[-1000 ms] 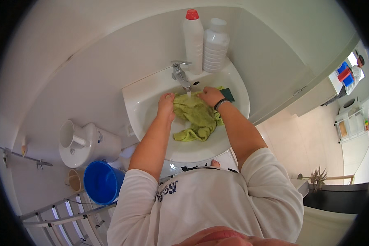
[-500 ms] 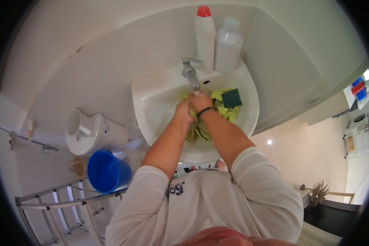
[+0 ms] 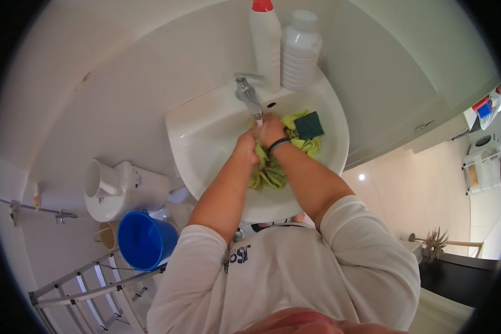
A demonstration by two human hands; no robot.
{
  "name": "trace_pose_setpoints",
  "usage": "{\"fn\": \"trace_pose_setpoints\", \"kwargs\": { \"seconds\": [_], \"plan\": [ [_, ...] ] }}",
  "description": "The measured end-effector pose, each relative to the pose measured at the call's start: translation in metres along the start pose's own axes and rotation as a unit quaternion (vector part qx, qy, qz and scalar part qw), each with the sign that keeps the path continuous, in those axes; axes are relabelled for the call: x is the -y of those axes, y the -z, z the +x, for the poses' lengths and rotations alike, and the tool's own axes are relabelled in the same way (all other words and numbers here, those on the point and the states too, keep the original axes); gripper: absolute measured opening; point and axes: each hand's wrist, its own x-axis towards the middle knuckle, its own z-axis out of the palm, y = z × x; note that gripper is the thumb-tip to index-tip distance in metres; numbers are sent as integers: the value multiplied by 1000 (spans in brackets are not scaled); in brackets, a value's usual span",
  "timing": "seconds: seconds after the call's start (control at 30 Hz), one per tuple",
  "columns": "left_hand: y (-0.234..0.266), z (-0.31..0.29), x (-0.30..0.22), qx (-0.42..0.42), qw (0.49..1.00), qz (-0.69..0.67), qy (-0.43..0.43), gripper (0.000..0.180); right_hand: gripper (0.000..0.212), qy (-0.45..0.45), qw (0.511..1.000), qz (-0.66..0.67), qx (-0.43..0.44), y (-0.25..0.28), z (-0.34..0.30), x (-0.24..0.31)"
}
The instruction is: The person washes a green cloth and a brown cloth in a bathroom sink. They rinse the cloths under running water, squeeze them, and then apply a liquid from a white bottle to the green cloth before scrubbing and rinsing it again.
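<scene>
the left hand [image 3: 246, 149] and right hand [image 3: 270, 132], apart a second ago, now press together under the running tap [image 3: 249, 99], over the yellow-green cloth [image 3: 269, 176], probably working water through it; whether either pinches it cannot be told. the cloth lies crumpled in the white sink [image 3: 200, 146], a dark green pad [image 3: 309, 125] atop its right.

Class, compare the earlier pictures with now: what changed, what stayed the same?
The left hand moved right and the right hand moved left, coming together by the faucet. The green cloth, first spread between them, is now bunched. The dark pad shows more fully. The red-capped bottle stayed put.
</scene>
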Motion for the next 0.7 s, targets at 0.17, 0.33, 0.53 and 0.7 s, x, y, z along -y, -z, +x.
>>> {"fn": "trace_pose_setpoints", "kwargs": {
  "seconds": [0.17,0.33,0.53,0.7],
  "plan": [
    [64,40,14,225,956,-119,-142,21,24,107,982,108,115,-5,-18,37],
    [-5,-5,10,32,998,44,32,26,19,-111,984,127,59,6,-4,2],
    [44,31,-4,138,987,-1,-80,31,16,93,979,148,109,5,-39,57],
    [-25,-19,12,24,998,61,-20,30,17,52,998,-11,-39,0,-1,-9]
  ]
}}
